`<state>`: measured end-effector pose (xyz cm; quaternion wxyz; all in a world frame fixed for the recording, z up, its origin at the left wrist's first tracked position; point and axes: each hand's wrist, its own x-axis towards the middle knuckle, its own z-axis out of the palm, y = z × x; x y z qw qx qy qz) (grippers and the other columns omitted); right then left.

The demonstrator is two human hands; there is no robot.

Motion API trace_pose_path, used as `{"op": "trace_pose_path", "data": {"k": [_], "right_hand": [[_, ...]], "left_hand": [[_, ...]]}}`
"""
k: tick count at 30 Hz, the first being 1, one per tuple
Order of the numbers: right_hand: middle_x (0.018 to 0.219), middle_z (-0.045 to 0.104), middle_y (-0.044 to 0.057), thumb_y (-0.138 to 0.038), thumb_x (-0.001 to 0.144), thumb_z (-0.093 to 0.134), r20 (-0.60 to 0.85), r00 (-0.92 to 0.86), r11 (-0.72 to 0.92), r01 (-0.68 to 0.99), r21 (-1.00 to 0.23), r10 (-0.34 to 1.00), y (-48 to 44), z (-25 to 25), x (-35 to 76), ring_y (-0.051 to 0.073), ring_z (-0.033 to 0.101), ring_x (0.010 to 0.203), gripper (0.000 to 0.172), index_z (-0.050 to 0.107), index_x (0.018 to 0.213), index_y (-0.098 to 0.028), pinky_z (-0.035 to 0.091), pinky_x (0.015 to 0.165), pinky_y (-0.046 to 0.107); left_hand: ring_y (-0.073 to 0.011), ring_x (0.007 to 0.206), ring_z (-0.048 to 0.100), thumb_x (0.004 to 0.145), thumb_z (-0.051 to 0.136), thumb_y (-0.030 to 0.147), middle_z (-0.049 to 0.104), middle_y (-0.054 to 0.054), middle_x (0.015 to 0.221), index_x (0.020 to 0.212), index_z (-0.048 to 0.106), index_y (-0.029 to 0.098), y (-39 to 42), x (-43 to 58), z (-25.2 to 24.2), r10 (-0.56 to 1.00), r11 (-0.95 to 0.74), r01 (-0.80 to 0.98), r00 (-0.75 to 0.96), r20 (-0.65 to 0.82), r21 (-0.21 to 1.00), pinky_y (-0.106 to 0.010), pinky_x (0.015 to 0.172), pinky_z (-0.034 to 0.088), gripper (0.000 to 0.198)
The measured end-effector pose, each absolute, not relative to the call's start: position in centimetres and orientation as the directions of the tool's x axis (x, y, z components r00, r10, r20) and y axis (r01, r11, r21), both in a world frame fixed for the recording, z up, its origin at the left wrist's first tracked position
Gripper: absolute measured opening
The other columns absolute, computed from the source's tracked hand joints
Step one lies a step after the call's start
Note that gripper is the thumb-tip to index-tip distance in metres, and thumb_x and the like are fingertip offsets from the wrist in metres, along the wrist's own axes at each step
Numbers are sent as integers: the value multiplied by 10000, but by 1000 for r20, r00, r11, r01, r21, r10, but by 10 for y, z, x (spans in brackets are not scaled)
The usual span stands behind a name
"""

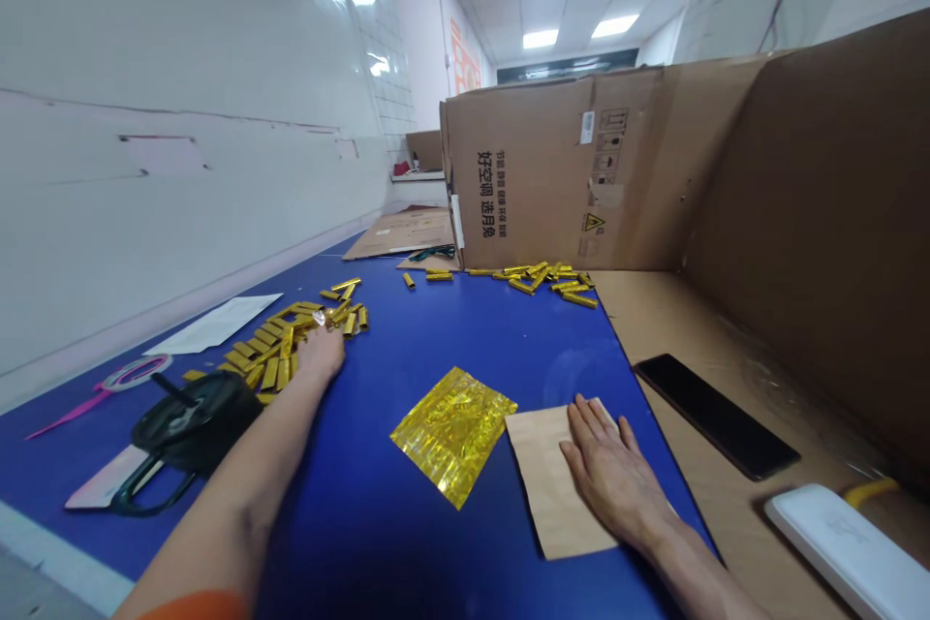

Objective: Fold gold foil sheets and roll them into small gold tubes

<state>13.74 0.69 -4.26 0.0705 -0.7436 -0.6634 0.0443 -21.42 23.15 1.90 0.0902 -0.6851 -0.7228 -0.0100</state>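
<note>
The left hand is reaching up to the left-of-centre heap of small gold foil rolls, too many to count. Its fingertips are lying among them, and I cannot tell whether they are pinching one. The right hand is resting flat with fingers spread on one brown card sheet, lower centre-right, and is holding nothing. Just left of that sheet, one square of crinkled gold foil is lying flat on the blue desk, its corner touching the card.

A second scatter of gold rolls is lying further up, at the foot of a large cardboard box. At the right, one dark phone and one white oblong device are sitting on brown board. At the lower left, one black tool is lying beside the forearm, with one tape ring and one white paper beyond.
</note>
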Motion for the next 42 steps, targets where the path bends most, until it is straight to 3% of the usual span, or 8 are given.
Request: {"op": "trace_pose_path", "data": {"k": [8,11,13,18,26,30,34,42], "right_hand": [[1396,255,74,-329,849,255,33,111,-103,978,-179,993,7,-43,139,232,158,1291,526,320,1316,-97,128,1027,469],[1402,238,79,-298,838,272,19,100,-95,980,-172,995,6,-42,141,227,138,1296,523,313,1318,-93,121,1031,465],[1411,211,73,-230,813,292,-7,87,-87,983,-165,996,5,-42,142,216,124,1298,533,288,1328,-95,120,1033,455],[1419,199,69,-197,820,265,-3,62,-62,984,-164,998,5,-43,144,209,117,1300,522,276,1334,-113,126,1027,458],[1361,329,133,-219,853,259,152,287,-267,953,-140,946,9,-42,162,240,255,1260,462,380,1273,-71,192,997,473],[1324,396,120,-236,855,274,295,102,-21,964,-265,950,4,-34,148,191,317,1235,438,419,1244,-98,230,1012,393],[1270,471,102,-312,874,264,194,-141,212,883,-419,971,1,-34,131,169,376,1200,416,488,1178,-136,292,988,333],[1352,339,159,-141,836,296,108,23,14,943,-332,994,11,-48,149,221,237,1269,426,427,1233,-57,207,1023,388]], "left_hand": [[-141,1122,429,874,270,366,488,-11,1222,1200,438,219,153,-56,23,868,-496,865,490,79,81,-235,950,314,396],[-178,1250,271,836,320,470,320,-58,1363,1314,281,155,81,-20,6,519,-832,497,854,32,245,-288,1027,220,574],[-222,1299,113,801,326,564,139,-112,1421,1355,140,93,46,-12,-8,345,-892,328,938,1,310,-334,1051,154,750],[-271,1290,-78,778,269,634,-31,-190,1414,1351,8,27,27,-15,-34,351,-889,360,933,-82,284,-427,1053,70,875],[-273,1290,-75,803,225,613,-2,-181,1416,1358,79,71,33,-25,-29,321,-910,342,939,-122,235,-451,1046,54,789],[-268,1293,-62,812,235,595,12,-170,1420,1362,62,75,35,-28,-26,285,-919,306,951,-119,248,-447,1048,57,777],[-257,1301,39,821,262,567,177,-176,1398,1348,151,65,42,-30,-23,251,-924,271,962,-108,270,-415,1056,38,737],[-265,1293,119,827,304,504,157,-131,1412,1326,251,131,63,-21,-8,337,-883,373,926,-170,286,-440,1033,143,625]]}}
